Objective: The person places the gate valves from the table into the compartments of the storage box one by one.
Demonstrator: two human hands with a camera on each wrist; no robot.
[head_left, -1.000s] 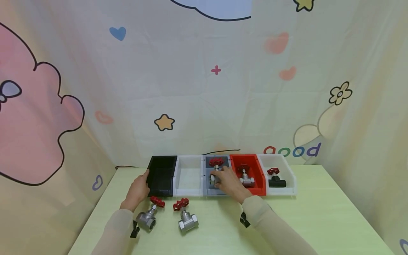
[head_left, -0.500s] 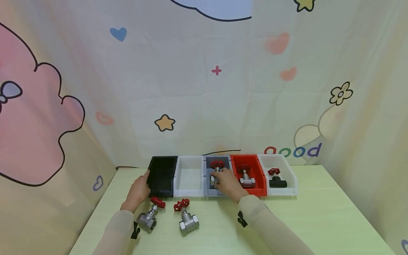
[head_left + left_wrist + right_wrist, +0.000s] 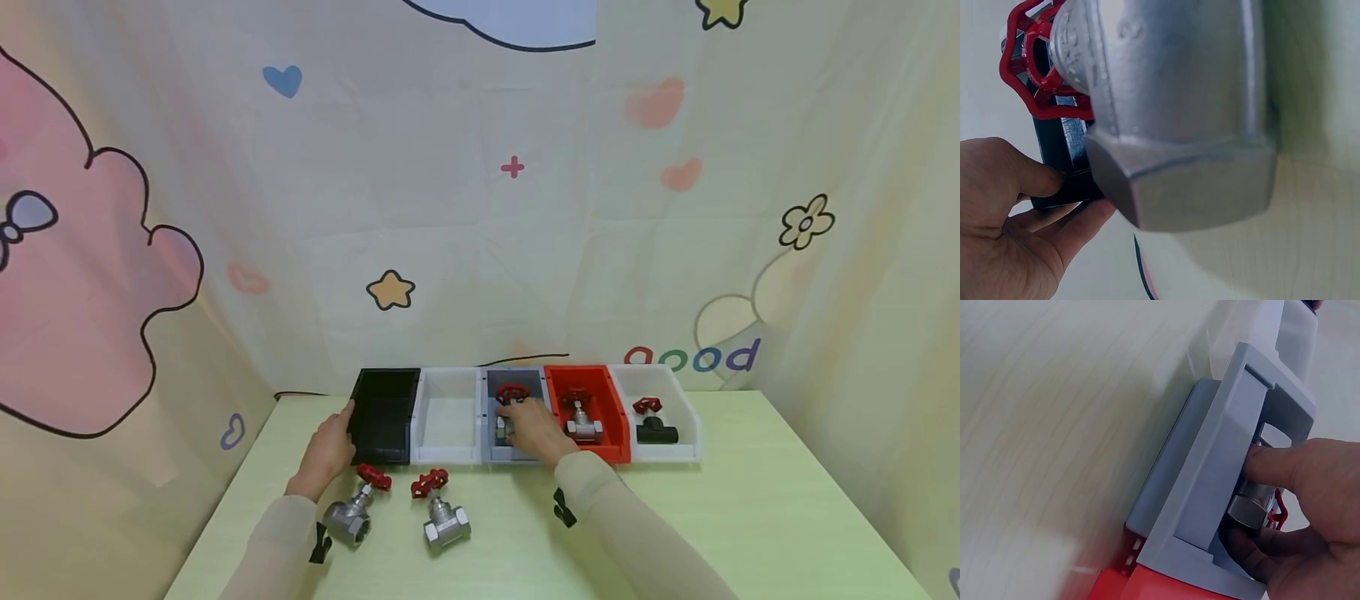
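Observation:
My left hand (image 3: 325, 450) pinches the left wall of a black bin (image 3: 385, 417) between thumb and fingers, at the left end of a row of bins. My right hand (image 3: 538, 429) reaches into the grey bin (image 3: 1200, 469) and holds a steel valve with a red handwheel (image 3: 512, 392). In the right wrist view the thumb lies on one side of the valve's hex-ended body (image 3: 1250, 511) and the fingers curl beneath it. Its handwheel points toward the back of the bin. Part of this valve is covered by the hand.
Two steel valves with red wheels, a left one (image 3: 349, 518) and a right one (image 3: 447, 525), lie on the table before the bins. The red bin (image 3: 617, 454) holds another steel valve; the right white bin (image 3: 686, 450) holds a black-bodied one. A white bin (image 3: 447, 417) stands beside the black bin.
The handwheel of the valve in the grey bin has sunk lower and toward me, and my right hand has moved slightly with it. My left hand stays on the black bin.

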